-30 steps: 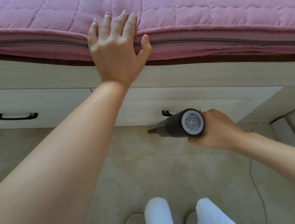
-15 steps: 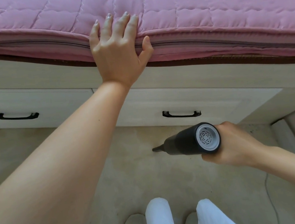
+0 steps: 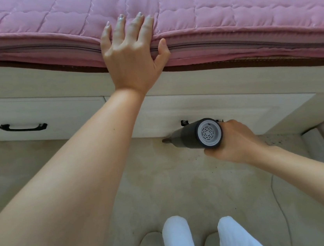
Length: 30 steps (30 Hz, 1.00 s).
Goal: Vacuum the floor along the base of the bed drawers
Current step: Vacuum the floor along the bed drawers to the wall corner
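Left hand (image 3: 132, 55) flat, fingers spread on edge of pink quilted mattress (image 3: 215, 14), likely bracing bent-over lean. Right hand (image 3: 235, 142) grasps dark cylindrical handheld vacuum (image 3: 197, 134); nozzle low at foot of pale wooden drawer (image 3: 227, 112) (dark specks remain on beige floor (image 3: 164, 183) near right corner).
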### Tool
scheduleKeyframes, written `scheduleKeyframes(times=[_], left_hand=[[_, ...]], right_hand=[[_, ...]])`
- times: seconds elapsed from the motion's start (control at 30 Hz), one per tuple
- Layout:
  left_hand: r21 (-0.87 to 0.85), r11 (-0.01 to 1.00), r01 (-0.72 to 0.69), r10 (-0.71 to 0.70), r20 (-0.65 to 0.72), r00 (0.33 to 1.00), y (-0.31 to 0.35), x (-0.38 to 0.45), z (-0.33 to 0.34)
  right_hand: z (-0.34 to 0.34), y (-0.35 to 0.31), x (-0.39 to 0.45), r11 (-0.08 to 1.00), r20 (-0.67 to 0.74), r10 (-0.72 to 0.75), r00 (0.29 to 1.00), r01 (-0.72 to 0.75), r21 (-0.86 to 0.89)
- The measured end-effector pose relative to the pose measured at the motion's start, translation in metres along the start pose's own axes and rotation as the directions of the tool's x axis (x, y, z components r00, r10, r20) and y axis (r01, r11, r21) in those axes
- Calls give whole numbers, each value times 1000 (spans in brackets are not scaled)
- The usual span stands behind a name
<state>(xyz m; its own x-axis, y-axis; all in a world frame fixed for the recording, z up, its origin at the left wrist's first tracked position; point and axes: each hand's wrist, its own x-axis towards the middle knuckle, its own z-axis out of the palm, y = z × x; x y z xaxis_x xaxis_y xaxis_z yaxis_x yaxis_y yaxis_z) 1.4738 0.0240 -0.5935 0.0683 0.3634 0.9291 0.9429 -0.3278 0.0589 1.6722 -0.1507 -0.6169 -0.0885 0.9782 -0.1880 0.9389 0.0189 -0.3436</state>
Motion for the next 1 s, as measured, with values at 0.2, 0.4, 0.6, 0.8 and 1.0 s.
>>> scheduleKeyframes(times=[0.2,0.4,0.6,0.8,1.0], left_hand=[[1,1000,-25,25,-7,1000,-1,-2,1],[-21,1000,-20,20,-20,1000,-1,-3,-1],[-32,999,28,-29,-29,999,9,3,-8],[-67,997,-45,44,-18,999,46,6,-10],[-113,985,-126,129,15,992,93,17,-2]], right_hand=[[-4,2,-6,999,44,-38,998,38,1],[-11,20,-29,999,43,-20,999,21,-43],[-16,41,-51,998,9,39,999,-38,-53],[-23,55,-72,999,51,29,998,-28,-29],[-28,65,-83,998,141,25,990,-16,-65]])
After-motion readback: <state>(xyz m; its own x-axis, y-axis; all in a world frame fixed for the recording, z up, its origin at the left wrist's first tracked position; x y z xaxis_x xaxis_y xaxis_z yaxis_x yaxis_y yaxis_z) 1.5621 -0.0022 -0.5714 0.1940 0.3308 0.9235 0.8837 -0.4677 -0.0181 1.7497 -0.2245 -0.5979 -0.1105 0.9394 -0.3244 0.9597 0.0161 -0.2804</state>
